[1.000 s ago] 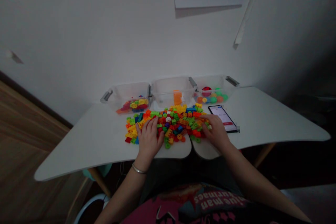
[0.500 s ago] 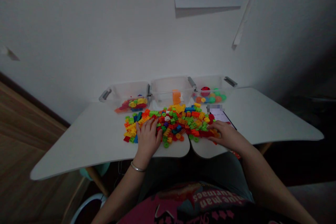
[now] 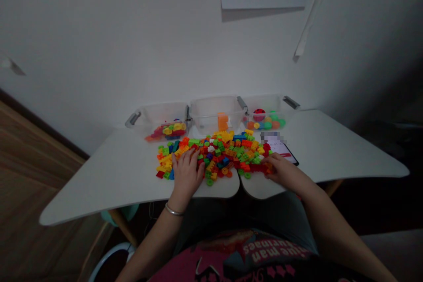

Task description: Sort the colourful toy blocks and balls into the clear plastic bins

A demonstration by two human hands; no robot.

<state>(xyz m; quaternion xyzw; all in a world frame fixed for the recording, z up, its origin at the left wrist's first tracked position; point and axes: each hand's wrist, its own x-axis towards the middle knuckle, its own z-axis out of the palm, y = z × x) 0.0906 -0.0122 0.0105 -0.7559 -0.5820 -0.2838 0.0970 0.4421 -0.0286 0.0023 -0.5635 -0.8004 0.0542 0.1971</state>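
A heap of small plastic building bricks (image 3: 218, 154) in red, orange, yellow, green and blue lies on the white table (image 3: 115, 180) in front of me. My left hand (image 3: 186, 172) rests flat on the heap's left part, fingers stretched out over the bricks. My right hand (image 3: 282, 172) lies at the heap's right edge, with its fingertips touching red and orange bricks (image 3: 261, 167). It partly covers a phone (image 3: 282, 150) with a lit screen. Whether the right fingers hold a brick I cannot make out.
Three clear plastic bins stand in a row against the wall: the left bin (image 3: 158, 119) with mixed bricks, the middle bin (image 3: 213, 112) with an orange piece, the right bin (image 3: 269, 105) with coloured balls. A wooden panel (image 3: 26, 176) stands at the left.
My right hand slid from the middle of the heap to its right edge, over the phone. The left hand stayed almost in place on the bricks.
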